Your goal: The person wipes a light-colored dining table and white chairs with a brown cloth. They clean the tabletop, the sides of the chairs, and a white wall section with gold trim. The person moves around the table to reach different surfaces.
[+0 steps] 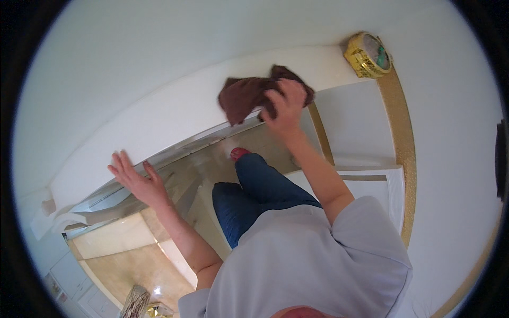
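Note:
A long white ledge runs along the wall before me. Over its right part, my right hand grips a dark brown cloth, which hangs partly past the front edge; the hand is slightly blurred. To the left, my left hand rests at the ledge's edge with fingers spread and holds nothing. A gold-coloured pot or container with something green inside sits at the ledge's right end.
A white chair or stool stands close by my right side. Gold-patterned trim borders the right wall. At lower left are a tan tiled surface and a bark-textured, log-like object. My legs stand on the floor below the ledge.

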Available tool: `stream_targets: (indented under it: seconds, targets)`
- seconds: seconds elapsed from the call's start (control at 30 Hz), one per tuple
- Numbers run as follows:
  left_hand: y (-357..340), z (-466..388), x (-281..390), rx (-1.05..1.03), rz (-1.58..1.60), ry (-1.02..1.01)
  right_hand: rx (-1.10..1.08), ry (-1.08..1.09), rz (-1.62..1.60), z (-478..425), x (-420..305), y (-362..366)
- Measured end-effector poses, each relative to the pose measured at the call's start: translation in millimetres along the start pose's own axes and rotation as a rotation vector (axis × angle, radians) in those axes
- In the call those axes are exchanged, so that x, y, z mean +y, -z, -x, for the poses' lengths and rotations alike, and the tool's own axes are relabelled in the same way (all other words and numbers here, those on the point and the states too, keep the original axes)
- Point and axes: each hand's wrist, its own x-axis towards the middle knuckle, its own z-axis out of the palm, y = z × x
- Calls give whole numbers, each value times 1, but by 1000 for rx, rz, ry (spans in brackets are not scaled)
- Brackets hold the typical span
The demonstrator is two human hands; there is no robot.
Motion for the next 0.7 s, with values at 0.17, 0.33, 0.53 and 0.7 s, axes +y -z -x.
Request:
stream_targets:
  seconds: [0.17,0.33,0.53,0.7]
  targets:
    - [-12,1,3,158,38,-65,376,-124,124,34,81,4]
    - [-25,14,3,287,15,-119,795,-488,-268,57,119,-17]
    - [-22,25,4,287,47,-131,819,-596,-409,57,75,-57]
    - [-26,44,15,291,192,-109,708,-644,-489,66,-5,-101]
